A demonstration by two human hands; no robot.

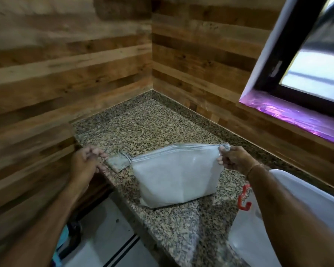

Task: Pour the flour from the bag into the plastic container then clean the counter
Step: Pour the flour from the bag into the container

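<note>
A clear zip bag of white flour (174, 178) stands upright on the speckled granite counter (143, 122). My right hand (233, 158) pinches the right end of the bag's zipper top. My left hand (85, 162), blurred, hovers off the counter's left edge with its fingers loosely bent; it holds nothing, and its fingertips are close to a small grey cloth (118, 163) lying beside the bag's left corner. The translucent plastic container (245, 228) with a red clip (243, 199) sits at the lower right, partly hidden under my right forearm.
Wood-plank walls close the counter in at the back and on the left. A dark-framed window (307, 74) with a purple-lit sill is on the right. Below the counter's left edge lies a white floor.
</note>
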